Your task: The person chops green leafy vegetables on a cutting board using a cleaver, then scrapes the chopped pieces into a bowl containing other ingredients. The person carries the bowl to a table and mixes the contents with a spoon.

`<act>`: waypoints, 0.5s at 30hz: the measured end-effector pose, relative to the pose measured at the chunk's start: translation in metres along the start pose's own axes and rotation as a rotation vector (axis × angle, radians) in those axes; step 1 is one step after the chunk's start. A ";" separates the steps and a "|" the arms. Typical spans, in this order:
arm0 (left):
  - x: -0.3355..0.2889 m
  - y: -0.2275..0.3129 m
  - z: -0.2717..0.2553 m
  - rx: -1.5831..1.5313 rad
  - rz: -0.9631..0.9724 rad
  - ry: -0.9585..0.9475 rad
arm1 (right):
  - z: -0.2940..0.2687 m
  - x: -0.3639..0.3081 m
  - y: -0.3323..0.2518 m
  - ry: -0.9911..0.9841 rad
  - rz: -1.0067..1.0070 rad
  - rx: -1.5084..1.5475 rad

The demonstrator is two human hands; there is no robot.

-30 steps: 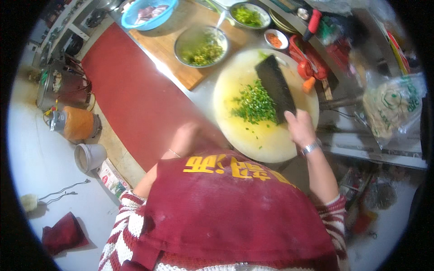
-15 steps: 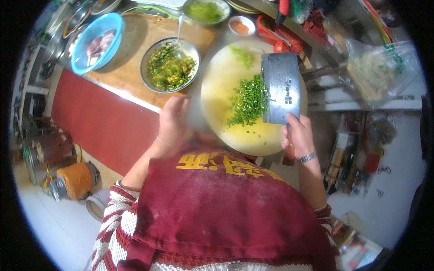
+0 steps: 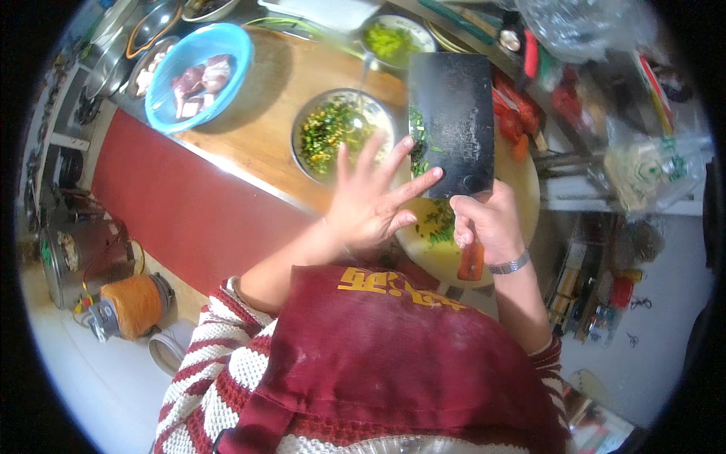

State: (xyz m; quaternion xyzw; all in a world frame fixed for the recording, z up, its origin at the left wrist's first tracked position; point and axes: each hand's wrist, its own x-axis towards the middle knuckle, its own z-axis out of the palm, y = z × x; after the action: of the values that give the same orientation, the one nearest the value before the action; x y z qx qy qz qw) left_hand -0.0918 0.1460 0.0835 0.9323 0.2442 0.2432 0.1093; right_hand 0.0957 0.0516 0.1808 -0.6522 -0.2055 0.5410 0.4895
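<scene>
My right hand (image 3: 490,222) grips the wooden handle of a broad dark cleaver (image 3: 452,125), its blade lifted flat above the round pale chopping board (image 3: 522,178). My left hand (image 3: 372,193) is spread open, its fingertips touching the blade's left edge where chopped green herbs (image 3: 418,147) cling. More chopped greens (image 3: 439,225) lie on the board under the hands. Just left of the blade stands a metal bowl (image 3: 333,132) holding chopped greens.
A blue bowl of raw meat pieces (image 3: 198,74) sits on the wooden counter (image 3: 265,125) at the left. A small bowl of greens (image 3: 389,39) is behind. Red peppers (image 3: 514,113) and plastic bags (image 3: 643,163) crowd the right. An orange-wrapped pot (image 3: 134,304) stands on the floor.
The cleaver has been lifted off the board with greens on its blade and carried left toward the metal bowl. My left hand rose and now touches the blade.
</scene>
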 end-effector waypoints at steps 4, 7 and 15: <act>0.004 -0.028 -0.005 0.111 -0.113 0.006 | 0.024 0.026 0.000 -0.073 0.023 -0.064; 0.005 -0.044 -0.002 0.103 -0.240 -0.026 | 0.033 0.044 0.005 -0.103 0.040 -0.103; 0.010 -0.062 0.013 0.131 -0.565 -0.136 | 0.031 0.044 0.014 -0.109 0.126 -0.187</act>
State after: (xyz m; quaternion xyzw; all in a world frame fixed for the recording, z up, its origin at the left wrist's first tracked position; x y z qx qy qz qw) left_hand -0.1023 0.2029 0.0564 0.8466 0.5014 0.1237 0.1286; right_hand 0.0786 0.0934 0.1491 -0.6762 -0.2400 0.5840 0.3797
